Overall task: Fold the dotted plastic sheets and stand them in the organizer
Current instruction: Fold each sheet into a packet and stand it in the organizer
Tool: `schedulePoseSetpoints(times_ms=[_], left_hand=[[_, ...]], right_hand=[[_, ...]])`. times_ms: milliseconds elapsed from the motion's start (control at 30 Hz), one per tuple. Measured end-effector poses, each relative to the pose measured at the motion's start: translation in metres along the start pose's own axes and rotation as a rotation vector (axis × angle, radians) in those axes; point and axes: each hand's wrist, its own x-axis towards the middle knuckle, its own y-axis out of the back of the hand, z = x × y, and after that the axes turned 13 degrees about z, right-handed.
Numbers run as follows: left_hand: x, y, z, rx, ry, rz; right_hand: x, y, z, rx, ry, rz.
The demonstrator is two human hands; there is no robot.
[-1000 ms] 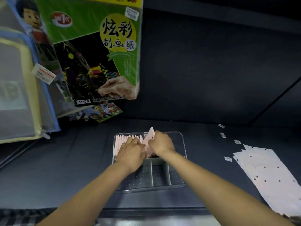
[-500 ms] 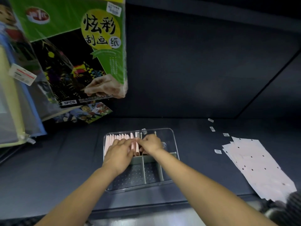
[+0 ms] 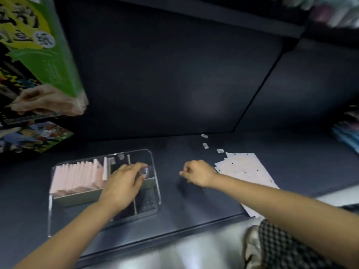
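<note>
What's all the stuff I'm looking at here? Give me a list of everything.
organizer: one, clear plastic with dividers, on the dark shelf left of centre
folded sheets: a row, too packed to count, pale pink, standing in the organizer's back left compartment
flat dotted sheets: a loose stack, white with dark dots, on the shelf at right
small labels: at least three, white, on the shelf behind the flat stack
scratch-paper pack: one, green and black, hanging at upper left
shelf: one, dark grey
left hand: over the organizer, fingers relaxed
right hand: above the shelf between organizer and flat stack, fingers curled; blurred
</note>
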Motion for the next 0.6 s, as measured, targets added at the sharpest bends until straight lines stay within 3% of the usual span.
schedulePoseSetpoints(times_ms=[167,300,433,600], left_hand=[[-0.001,-0.034,0.047,-0.007,-0.059,-0.06],[0.003,-0.058,0.077,0.111,-0.149,-0.204],[0.026,-0.067,0.107,0.282,-0.287,-0.414],[0.05,-0.091,0.13,0.342,-0.388,-0.56]], right_hand=[[-0.016,0.063,0.133,-0.317,0.047,-0.221],[-0.022,0.098,0.207,-0.385,0.023,-0.462],[-0.025,0.107,0.251,-0.266,0.073,-0.422],[-0.033,0.083,0.301,-0.19,0.07,-0.36]])
